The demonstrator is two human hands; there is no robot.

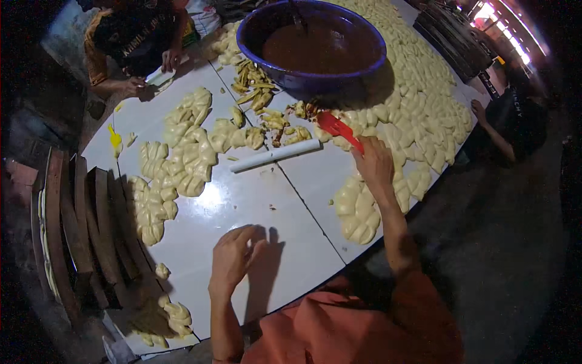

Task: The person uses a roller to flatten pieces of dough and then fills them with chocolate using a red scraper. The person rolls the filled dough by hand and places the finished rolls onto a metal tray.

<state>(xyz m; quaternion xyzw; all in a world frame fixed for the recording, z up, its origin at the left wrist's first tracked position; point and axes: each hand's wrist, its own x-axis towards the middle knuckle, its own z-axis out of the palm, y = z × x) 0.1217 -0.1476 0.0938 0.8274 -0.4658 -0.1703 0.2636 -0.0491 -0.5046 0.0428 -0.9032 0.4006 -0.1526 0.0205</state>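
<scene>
My right hand (374, 165) grips the handle of a red plastic spatula (334, 126). Its broad end is over the white tabletop, beside pale dough pieces (418, 115) and yellow fruit-like pieces smeared with brown (276, 121). Close to the near edge hovers my left hand (233, 258), its fingers loosely bent and apart, with no object visible in it. Between the hands and the filling pieces lies a white rod (276, 156), slanting across the table. Behind the spatula stands a large blue basin (248, 51) of thick brown paste (321, 48), with a dark handle sticking out.
More dough pieces (188, 158) lie on the left, near a yellow plastic tool (114, 141). Long dark metal trays (66, 212) stack at the left edge. One person (133, 42) works at the far left; another person (515, 115) is on the right by dark trays (451, 39).
</scene>
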